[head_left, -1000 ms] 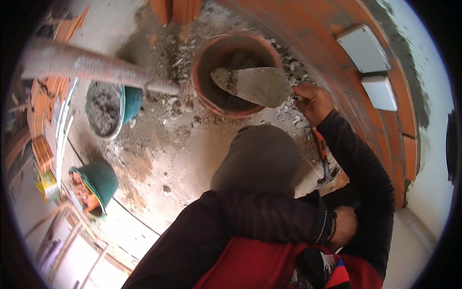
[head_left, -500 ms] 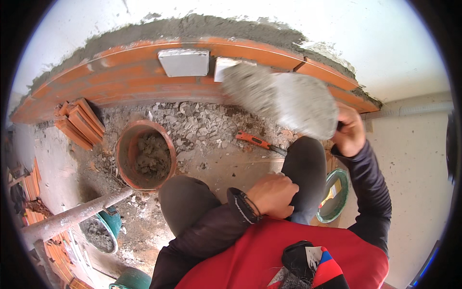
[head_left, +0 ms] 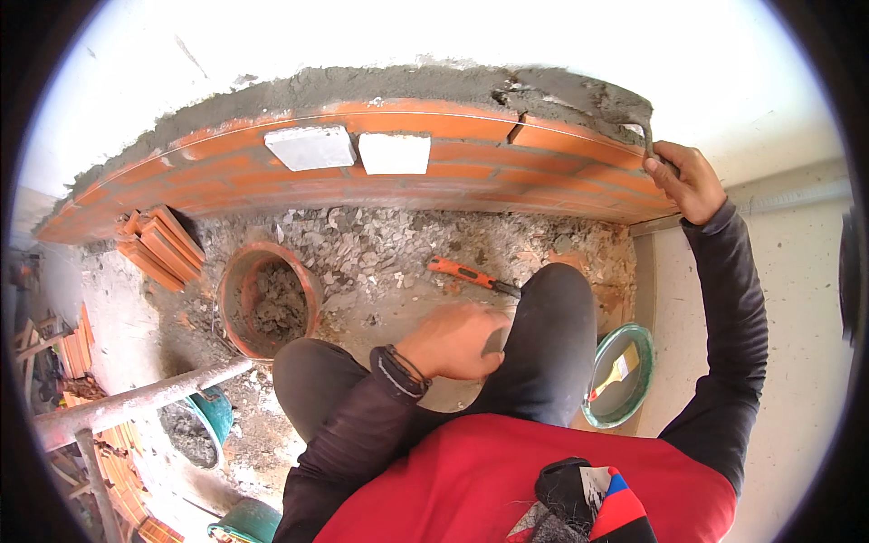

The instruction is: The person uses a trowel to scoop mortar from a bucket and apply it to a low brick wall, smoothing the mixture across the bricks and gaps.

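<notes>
At the right end of the low orange brick wall (head_left: 425, 122), my right hand (head_left: 692, 181) is closed around the handle of a trowel. The trowel's blade (head_left: 625, 107), grey with mortar, lies along the top of the wall. Wet mortar (head_left: 380, 88) runs in a band over the top course. My left hand (head_left: 457, 341) is held between my knees with its fingers curled. A small grey patch shows between thumb and fingers, and I cannot tell whether it is something held. Two white tile pieces (head_left: 395, 154) rest against the wall's face, left of the trowel.
Below stand an orange bucket (head_left: 231, 303) of mortar and a green bucket (head_left: 647, 366) with a brush (head_left: 618, 369). An orange-handled tool (head_left: 462, 271) lies among rubble. Stacked bricks (head_left: 161, 249) sit at left; a pole (head_left: 149, 403) juts in near another green bucket (head_left: 214, 412).
My right hand has moved up and right, bringing the trowel from in front of the wall to its top. My left hand has shifted left, off my right knee.
</notes>
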The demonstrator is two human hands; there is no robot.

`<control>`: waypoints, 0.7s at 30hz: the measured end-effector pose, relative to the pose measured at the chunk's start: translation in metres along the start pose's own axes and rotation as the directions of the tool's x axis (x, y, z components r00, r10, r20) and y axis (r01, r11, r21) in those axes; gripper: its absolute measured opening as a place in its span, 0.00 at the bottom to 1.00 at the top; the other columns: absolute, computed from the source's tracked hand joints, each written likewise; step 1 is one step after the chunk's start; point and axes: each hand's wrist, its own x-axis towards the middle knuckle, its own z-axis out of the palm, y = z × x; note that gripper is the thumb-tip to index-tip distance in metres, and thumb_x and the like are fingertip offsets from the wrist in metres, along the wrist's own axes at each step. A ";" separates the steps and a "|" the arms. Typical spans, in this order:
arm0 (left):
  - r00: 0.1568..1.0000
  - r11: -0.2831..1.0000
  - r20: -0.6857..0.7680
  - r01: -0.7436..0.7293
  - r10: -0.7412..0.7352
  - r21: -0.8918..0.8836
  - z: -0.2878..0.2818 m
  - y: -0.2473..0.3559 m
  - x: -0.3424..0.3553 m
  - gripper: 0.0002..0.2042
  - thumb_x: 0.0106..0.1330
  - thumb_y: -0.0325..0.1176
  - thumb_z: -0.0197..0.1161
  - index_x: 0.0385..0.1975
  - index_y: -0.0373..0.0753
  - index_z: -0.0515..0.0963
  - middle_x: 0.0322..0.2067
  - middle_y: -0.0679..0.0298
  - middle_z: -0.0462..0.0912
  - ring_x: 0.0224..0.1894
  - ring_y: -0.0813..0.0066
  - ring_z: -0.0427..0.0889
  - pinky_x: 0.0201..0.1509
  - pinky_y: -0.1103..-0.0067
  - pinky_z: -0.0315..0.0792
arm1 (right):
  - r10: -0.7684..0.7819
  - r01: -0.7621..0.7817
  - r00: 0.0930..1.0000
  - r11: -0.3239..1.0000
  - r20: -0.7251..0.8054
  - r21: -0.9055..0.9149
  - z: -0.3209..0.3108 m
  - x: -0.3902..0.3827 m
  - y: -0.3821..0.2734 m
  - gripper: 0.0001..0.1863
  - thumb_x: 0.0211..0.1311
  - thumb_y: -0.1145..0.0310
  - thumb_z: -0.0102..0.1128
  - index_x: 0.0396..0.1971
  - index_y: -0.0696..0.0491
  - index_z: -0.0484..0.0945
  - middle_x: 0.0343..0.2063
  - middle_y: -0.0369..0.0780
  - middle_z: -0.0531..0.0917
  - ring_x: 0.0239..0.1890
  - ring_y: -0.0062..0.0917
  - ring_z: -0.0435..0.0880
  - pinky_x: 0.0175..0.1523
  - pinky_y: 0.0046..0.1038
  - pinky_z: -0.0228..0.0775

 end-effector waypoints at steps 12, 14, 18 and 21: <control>0.782 0.947 -0.595 -0.017 -0.187 -0.320 -0.047 -0.008 0.027 0.17 0.64 0.33 0.62 0.51 0.32 0.76 0.42 0.57 0.84 0.42 0.73 0.82 0.48 0.76 0.75 | -0.236 0.156 0.966 0.861 -0.108 -0.483 0.013 0.007 -0.014 0.13 0.66 0.65 0.55 0.28 0.59 0.71 0.18 0.50 0.76 0.23 0.50 0.77 0.30 0.43 0.67; 0.717 0.939 -0.671 -0.065 -0.190 -0.336 -0.050 -0.003 0.021 0.15 0.64 0.32 0.62 0.48 0.33 0.77 0.39 0.60 0.83 0.40 0.75 0.81 0.47 0.77 0.74 | -0.195 0.114 0.975 0.851 -0.108 -0.513 0.014 0.012 -0.020 0.13 0.65 0.64 0.55 0.28 0.59 0.72 0.19 0.50 0.77 0.24 0.50 0.77 0.30 0.44 0.68; 0.320 0.988 -0.938 -0.119 0.129 0.095 -0.130 0.021 0.018 0.10 0.63 0.32 0.62 0.41 0.35 0.79 0.30 0.68 0.82 0.33 0.81 0.78 0.41 0.80 0.72 | -0.174 0.097 0.981 0.825 -0.086 -0.556 0.014 0.009 -0.017 0.13 0.65 0.62 0.55 0.27 0.57 0.73 0.19 0.50 0.79 0.24 0.49 0.79 0.31 0.44 0.71; -0.076 0.921 -0.922 0.128 0.380 0.369 -0.241 0.080 0.028 0.18 0.71 0.45 0.56 0.39 0.33 0.80 0.34 0.62 0.82 0.37 0.69 0.79 0.45 0.75 0.72 | -0.138 0.061 0.986 0.822 -0.093 -0.566 0.006 0.007 -0.016 0.14 0.65 0.60 0.54 0.28 0.56 0.74 0.19 0.50 0.79 0.24 0.48 0.80 0.32 0.44 0.73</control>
